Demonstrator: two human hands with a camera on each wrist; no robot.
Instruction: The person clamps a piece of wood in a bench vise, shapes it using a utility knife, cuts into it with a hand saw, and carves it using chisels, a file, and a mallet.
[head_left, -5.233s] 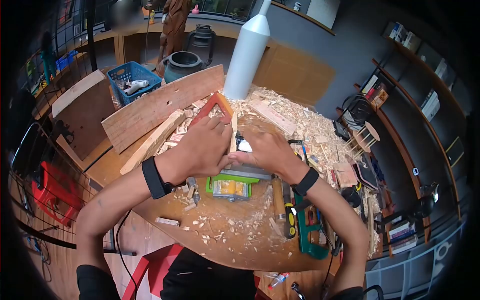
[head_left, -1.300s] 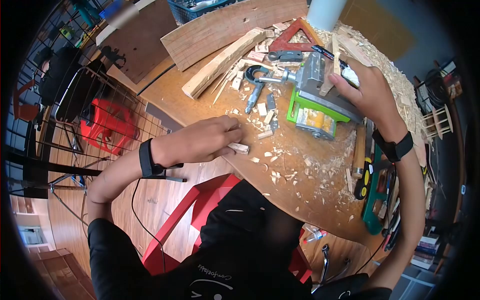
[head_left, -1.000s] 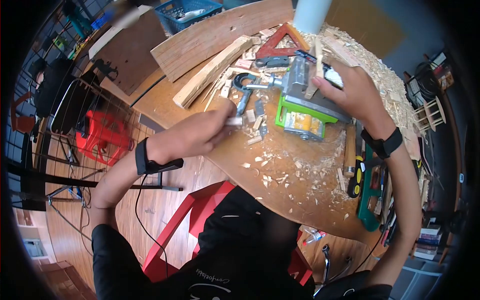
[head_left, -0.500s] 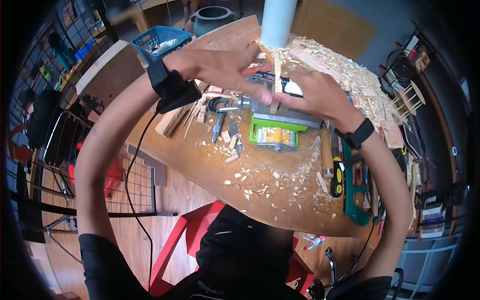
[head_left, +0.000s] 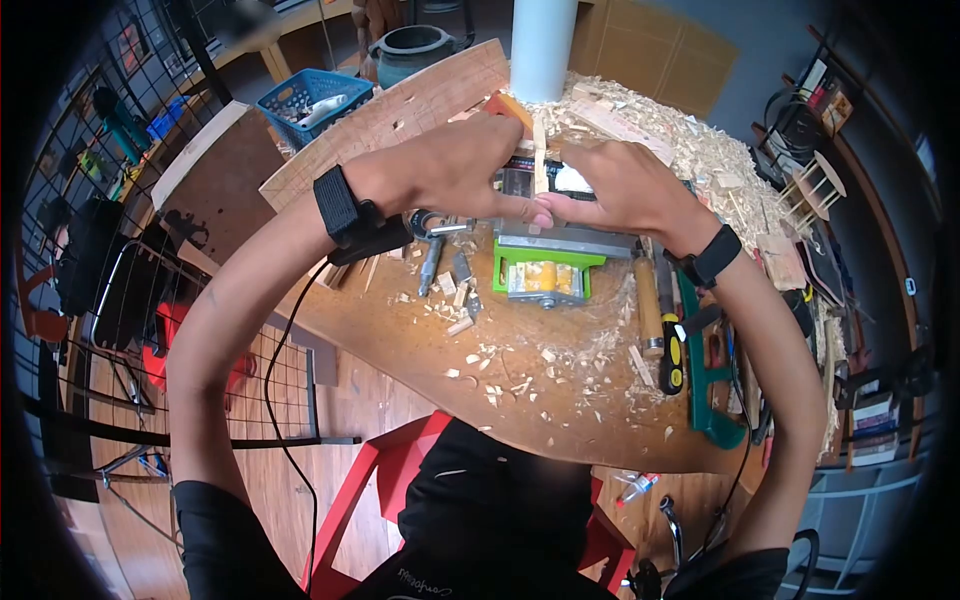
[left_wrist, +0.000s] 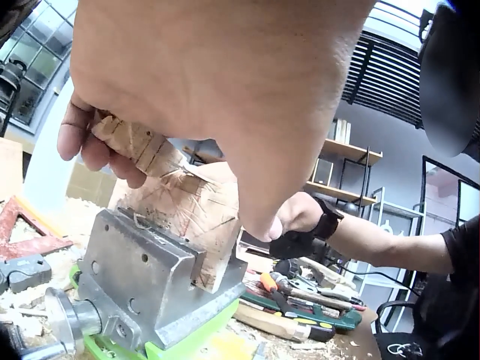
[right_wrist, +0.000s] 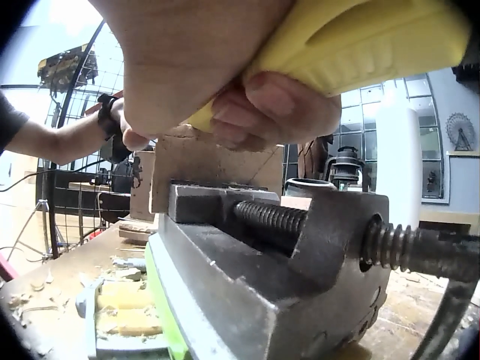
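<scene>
Looks like the shaping bit to me: left hand (head_left: 450, 165) curled round the top of the wood (left_wrist: 196, 214) clamped in the vise (left_wrist: 139, 277), right hand (head_left: 630, 190) gripping a yellow handle (right_wrist: 367, 45), business end hard to see, so the next stroke wants slow, steady pressure.

White lettering (head_left: 425, 583) is running across the black shirt (head_left: 495, 505), its small characters remaining too indistinct for certain reading; no text is showing legibly.

Fisheye edges black; windows glare, wrist views.
</scene>
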